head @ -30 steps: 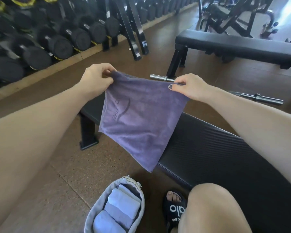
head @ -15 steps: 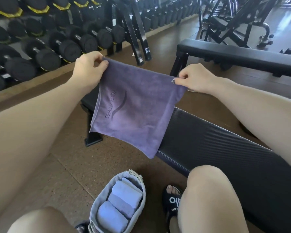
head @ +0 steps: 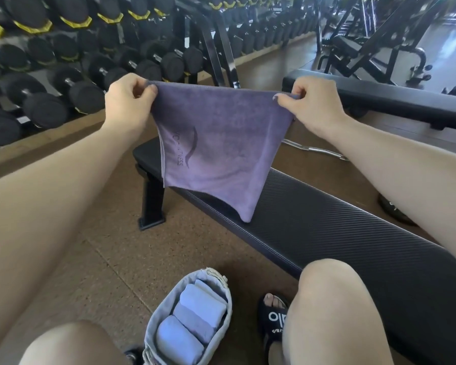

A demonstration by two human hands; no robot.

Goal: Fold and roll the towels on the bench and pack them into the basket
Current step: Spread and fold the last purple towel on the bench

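Purple terry towel hangs pinched at its two top corners, left hand and right hand each nipping the hem between thumb and curled fingers. Its low tip brushes the black padded bench. Keep the top edge taut and level, then lay it flat on the bench to fold. Since a second ago the hands have risen and drawn apart, straightening the hem. Near, on the floor, the grey fabric basket holds three pale rolled towels.

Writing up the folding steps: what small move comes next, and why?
Probably lower the towel flat onto the bench. Both hands, left and right, pinch its top corners, and it hangs unrolled with its tip near the pad.
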